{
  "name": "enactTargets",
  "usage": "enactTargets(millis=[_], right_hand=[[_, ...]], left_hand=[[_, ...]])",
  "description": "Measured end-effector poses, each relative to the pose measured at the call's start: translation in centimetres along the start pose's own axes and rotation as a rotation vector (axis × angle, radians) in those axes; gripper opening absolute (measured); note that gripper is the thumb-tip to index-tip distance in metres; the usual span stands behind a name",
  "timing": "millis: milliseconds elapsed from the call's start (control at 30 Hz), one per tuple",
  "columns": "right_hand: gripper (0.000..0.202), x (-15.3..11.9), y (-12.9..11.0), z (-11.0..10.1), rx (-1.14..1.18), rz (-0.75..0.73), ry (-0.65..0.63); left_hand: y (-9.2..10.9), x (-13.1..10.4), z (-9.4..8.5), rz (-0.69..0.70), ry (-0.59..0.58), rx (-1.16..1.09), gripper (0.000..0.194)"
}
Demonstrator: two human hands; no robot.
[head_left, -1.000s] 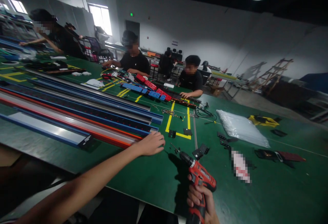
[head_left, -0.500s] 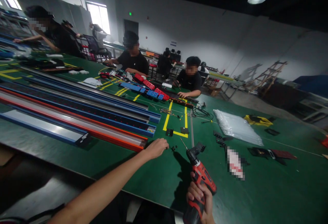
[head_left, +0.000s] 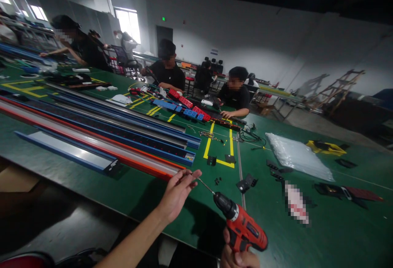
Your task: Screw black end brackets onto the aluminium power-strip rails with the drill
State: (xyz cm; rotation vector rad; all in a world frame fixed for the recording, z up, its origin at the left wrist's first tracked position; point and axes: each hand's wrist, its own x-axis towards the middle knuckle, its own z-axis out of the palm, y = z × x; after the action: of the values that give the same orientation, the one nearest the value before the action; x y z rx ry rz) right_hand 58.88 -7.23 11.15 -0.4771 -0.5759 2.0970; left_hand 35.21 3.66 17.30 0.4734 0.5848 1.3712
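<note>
Taking the drill as clock centre, items as follows. Drill (head_left: 245, 225), red and black: held off the table (head_left: 322, 243), chuck toward 10-11 o'clock. Right hand (head_left: 239, 257), at 6: fingers wrapped round the grip. Left hand (head_left: 176, 196), between 9 and 10: fingers partly curled, tips at the far end of the bit (head_left: 206, 186); whether they pinch it or something small, cannot tell. Stage, by judgement: early; bit seated in the chuck, drill in hand. Outstanding, by judgement: small dark pieces (head_left: 217, 181), perhaps screws, lying loose at 11; black bracket (head_left: 246, 183) at 12, apart from the red-edged rail (head_left: 123, 153), whose end lies at 10, near the left fingers. Edges and room: near table edge running from 9 round to 7, the left forearm across it; rails closing off 10; clear plastic bag (head_left: 299, 157) between 1 and 2; widest open green surface from 3 to 4; co-worker's hand (head_left: 229, 113) well off, just short of 12.
</note>
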Motion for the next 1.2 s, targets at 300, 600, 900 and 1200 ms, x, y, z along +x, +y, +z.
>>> enactTargets(millis=[300, 600, 900, 1200], right_hand=[[0.032, 0.4, 0.6, 2.0, 0.029, 0.035, -0.028], [0.032, 0.5, 0.9, 2.3, 0.051, 0.045, -0.025], [0.03, 0.7, 0.5, 3.1, 0.025, 0.11, 0.015], [0.033, 0.3, 0.3, 3.0, 0.028, 0.118, 0.048]], left_hand=[[1.0, -1.7, 0.1, -0.095, -0.101, -0.15, 0.026], [1.5, -1.9, 0.2, -0.095, -0.082, -0.135, 0.03], [2.0, -1.9, -0.5, -0.062, -0.074, -0.065, 0.03], [3.1, -1.6, -1.6, 0.09, -0.17, 0.343, 0.019]])
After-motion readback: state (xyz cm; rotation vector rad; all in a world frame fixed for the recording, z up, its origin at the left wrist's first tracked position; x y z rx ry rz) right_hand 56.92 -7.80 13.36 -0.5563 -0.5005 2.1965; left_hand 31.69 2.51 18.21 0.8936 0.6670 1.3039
